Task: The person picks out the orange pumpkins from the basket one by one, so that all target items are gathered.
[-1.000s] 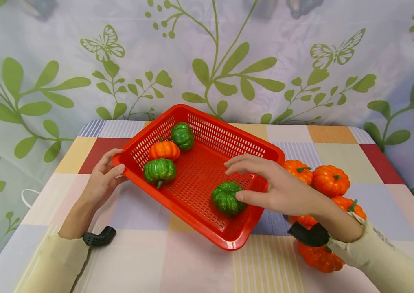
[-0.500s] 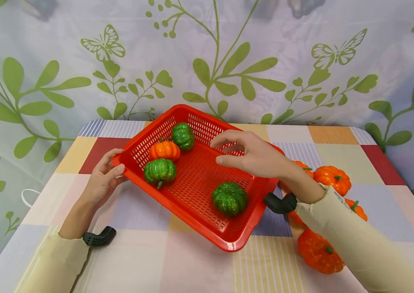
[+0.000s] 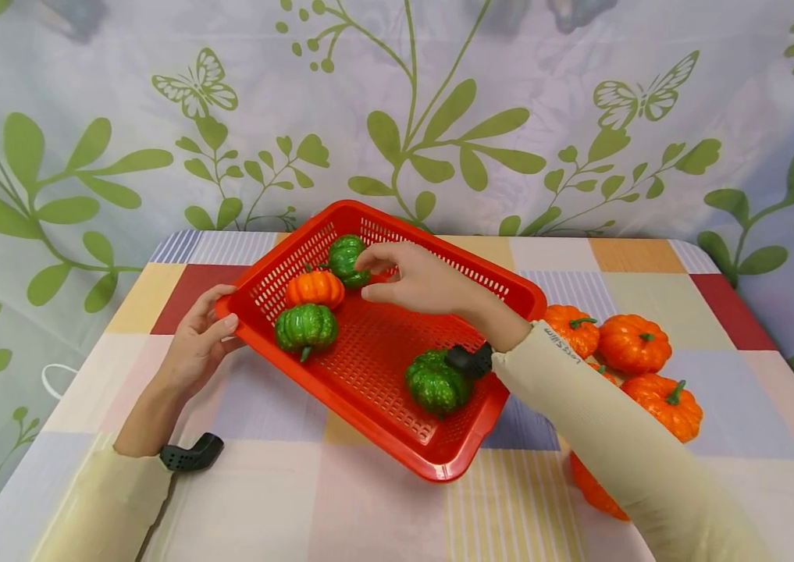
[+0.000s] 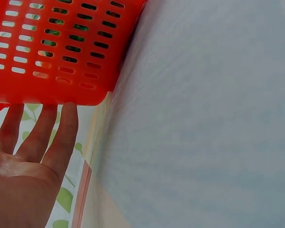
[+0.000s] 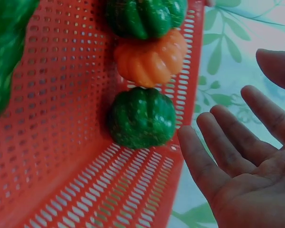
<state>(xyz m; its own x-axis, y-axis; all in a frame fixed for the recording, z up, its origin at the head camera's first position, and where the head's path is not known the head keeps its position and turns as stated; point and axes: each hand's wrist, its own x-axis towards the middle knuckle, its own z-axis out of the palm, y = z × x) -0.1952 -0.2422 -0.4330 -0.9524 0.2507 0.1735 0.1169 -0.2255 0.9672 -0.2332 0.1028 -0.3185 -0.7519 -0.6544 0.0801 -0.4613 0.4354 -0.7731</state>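
A red perforated plastic basket [image 3: 397, 328] sits at an angle on the table. My left hand [image 3: 196, 343] grips its left corner, thumb in front and fingers along the rim; the left wrist view shows those fingers [image 4: 61, 137] at the basket's edge. Inside, an orange pumpkin [image 3: 315, 289] lies between a near green pumpkin [image 3: 307, 328] and a far green pumpkin [image 3: 347, 261]. Another green pumpkin [image 3: 439, 382] lies at the near right end, partly behind my right wrist. Over the basket, my right hand [image 3: 425, 281] holds nothing, its fingers loosely bent beside the far green pumpkin.
Several orange pumpkins [image 3: 634, 345] lie on the table right of the basket, some partly covered by my right sleeve [image 3: 600, 414]. A leaf-patterned curtain [image 3: 397, 117] hangs behind the checked tablecloth [image 3: 249, 499]. A white cable loop [image 3: 52, 378] shows at the left edge.
My right hand has moved left and away from me, from the near right green pumpkin to the far green one. The left hand and the basket have stayed in place.
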